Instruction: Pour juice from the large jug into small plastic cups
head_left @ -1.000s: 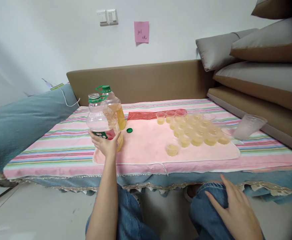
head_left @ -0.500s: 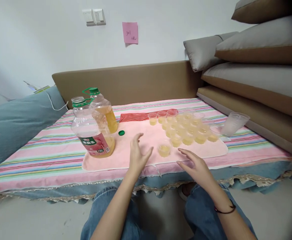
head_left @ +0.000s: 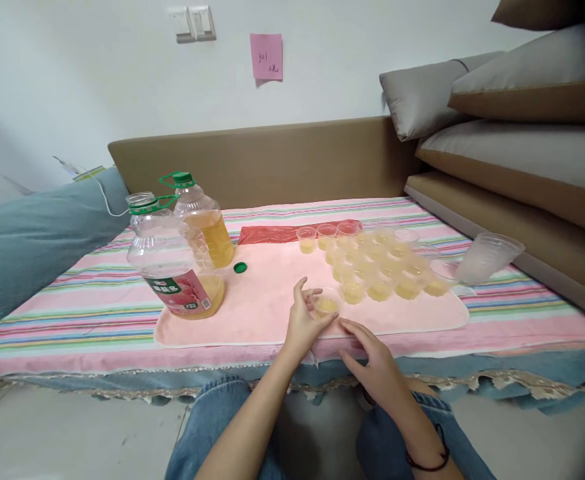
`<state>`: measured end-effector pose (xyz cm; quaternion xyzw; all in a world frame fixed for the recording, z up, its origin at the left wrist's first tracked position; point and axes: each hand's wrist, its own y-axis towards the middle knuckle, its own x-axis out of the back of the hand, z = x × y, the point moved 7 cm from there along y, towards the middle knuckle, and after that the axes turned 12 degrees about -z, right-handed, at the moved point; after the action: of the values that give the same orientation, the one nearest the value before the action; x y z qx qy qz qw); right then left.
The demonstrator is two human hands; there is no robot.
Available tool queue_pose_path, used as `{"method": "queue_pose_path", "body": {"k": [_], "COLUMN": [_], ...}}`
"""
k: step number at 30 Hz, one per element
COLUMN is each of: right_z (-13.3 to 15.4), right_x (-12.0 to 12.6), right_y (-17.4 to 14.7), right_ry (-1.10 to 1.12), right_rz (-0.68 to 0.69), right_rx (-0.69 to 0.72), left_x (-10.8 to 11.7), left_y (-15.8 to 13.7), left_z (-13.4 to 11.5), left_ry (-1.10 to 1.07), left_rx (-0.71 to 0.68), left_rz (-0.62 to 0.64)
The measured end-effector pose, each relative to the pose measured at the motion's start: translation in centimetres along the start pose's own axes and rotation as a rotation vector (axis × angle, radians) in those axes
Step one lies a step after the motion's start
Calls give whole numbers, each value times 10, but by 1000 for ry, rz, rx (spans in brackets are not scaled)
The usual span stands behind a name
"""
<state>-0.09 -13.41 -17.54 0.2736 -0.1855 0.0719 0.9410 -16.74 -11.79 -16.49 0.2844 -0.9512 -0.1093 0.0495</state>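
Note:
A clear plastic cup (head_left: 326,303) with some pale yellow juice stands at the front of the pink mat (head_left: 252,307). My left hand (head_left: 306,319) is closed round its left side, thumb in front and fingers behind. Just right of the cup and nearer to me, my right hand (head_left: 372,357) is open, holding nothing, with its fingertips close to the cup. Behind and to the right stand several more cups of juice (head_left: 379,267) packed in rows. An uncapped big juice bottle (head_left: 175,267), partly full, stands at the mat's left end.
A capped juice bottle (head_left: 215,230) stands behind the uncapped one. Nearby lies a green cap (head_left: 240,267). Red plastic (head_left: 267,235) lies along the mat's back edge. At right, a stack of cups (head_left: 489,259) lies tilted near piled cushions (head_left: 517,150).
My left hand has moved right and closed on the single cup. My right hand has shifted left and slightly nearer to me, still open. The view has moved a little.

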Motion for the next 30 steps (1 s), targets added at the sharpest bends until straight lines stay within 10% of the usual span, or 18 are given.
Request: {"method": "queue_pose_path", "body": {"k": [15, 30], "right_z": [-15, -18], "right_x": [2, 9], "right_y": [1, 2], "right_ry": [-12, -79], "right_rz": [-83, -115], "right_rx": [-53, -24], "left_x": [-1, -20], "left_y": [138, 157], "left_z": [4, 22], "left_ry": [163, 268], "left_rx": [-12, -38], "left_rz": [-250, -313]}}
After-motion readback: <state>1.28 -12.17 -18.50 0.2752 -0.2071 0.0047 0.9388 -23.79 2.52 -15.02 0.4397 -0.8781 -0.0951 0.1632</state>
